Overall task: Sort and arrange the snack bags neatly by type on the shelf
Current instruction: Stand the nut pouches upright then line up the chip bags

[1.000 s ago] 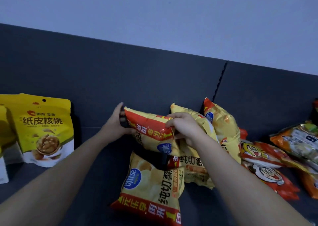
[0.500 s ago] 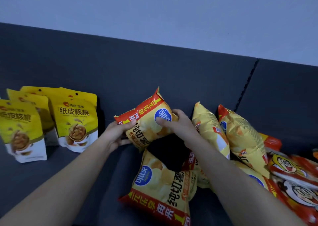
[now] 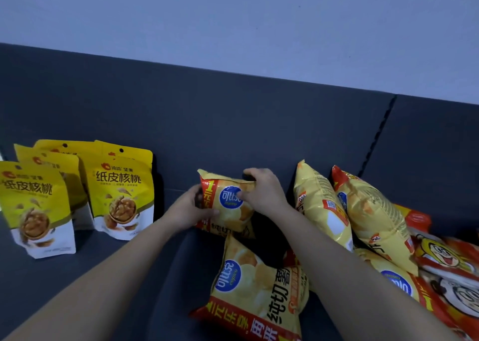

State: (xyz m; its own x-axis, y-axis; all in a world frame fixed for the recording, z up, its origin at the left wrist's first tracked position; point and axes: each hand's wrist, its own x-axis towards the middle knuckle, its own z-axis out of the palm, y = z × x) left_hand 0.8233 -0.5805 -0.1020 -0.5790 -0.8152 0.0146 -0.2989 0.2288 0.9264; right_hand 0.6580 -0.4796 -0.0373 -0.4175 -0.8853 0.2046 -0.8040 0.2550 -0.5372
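Over the last second the chip bag (image 3: 228, 205) turns in the hands. It starts out on its side with the red band along the top, tips up halfway, and now stands nearly upright with its crimped seam uppermost and the blue logo facing forward. It also sits farther towards the back edge of the shelf (image 3: 129, 276), in the bare stretch between the walnut bags (image 3: 121, 192) on the left and the two standing chip bags (image 3: 321, 208) on the right. More of the walnut bags shows now than a second ago.

For the task, this reads as one chip bag being stood up to start or extend a row of its own kind, well apart from the walnut group. Its base looks close to the shelf, but whether it already rests there is hidden by the left hand (image 3: 189, 211).

Both hands grasp the bag. The left hand clasps its left edge, thumb across the front and fingers hidden behind. The right hand (image 3: 264, 192) curls over the top right corner, pinching the seam. Neither has let go.

Another chip bag (image 3: 259, 288) lies flat near the front edge, and red cartoon bags (image 3: 445, 263) are heaped at the right end, not yet sorted.
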